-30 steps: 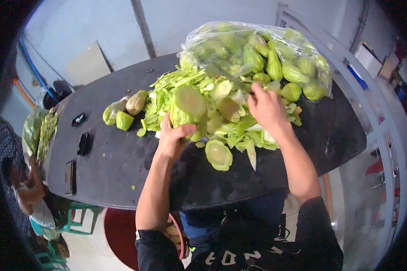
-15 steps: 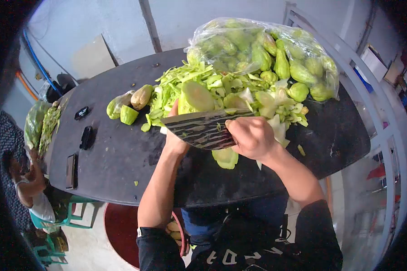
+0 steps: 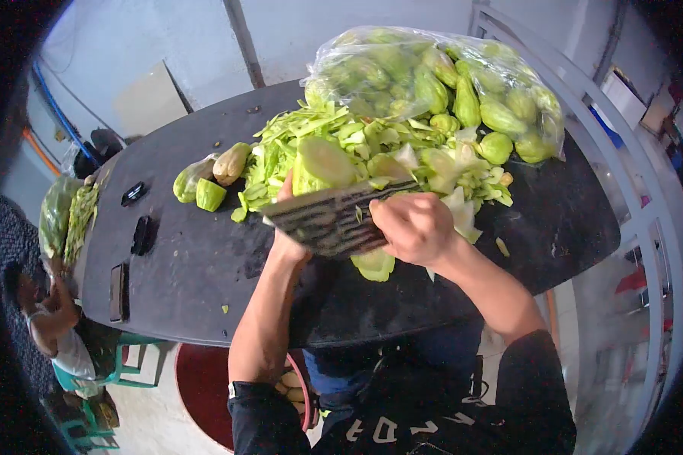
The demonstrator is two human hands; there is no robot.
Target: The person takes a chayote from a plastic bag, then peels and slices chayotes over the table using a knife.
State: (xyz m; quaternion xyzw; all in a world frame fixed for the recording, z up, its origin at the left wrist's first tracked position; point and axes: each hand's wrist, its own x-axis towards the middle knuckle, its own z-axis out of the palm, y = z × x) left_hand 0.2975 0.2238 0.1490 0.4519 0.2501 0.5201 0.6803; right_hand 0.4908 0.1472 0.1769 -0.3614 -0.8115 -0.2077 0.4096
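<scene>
My right hand [image 3: 416, 226] is closed around the grip end of a wide-bladed cleaver [image 3: 322, 221], whose dark-streaked blade is tilted in front of my left hand [image 3: 290, 243]. That left hand holds a cut, pale green chayote [image 3: 322, 165] from below and the side; most of its fingers are hidden behind the blade. Beyond the chayote lies a heap of thin green slices [image 3: 281, 148] on the dark table [image 3: 197, 280]. A flat chayote slice [image 3: 373, 265] rests just below the blade.
A clear plastic bag full of whole chayotes [image 3: 432, 83] sits at the back right. Left of the heap are a few more chayote pieces [image 3: 211, 195]. Small dark items [image 3: 119, 292] line the left edge. A seated person [image 3: 57, 326] is at far left; metal railing [image 3: 645, 227] stands right.
The cleaver blade has swung slightly down and left, its near part now blurred. My right hand has shifted a little left. The left hand keeps its hold on the chayote.
</scene>
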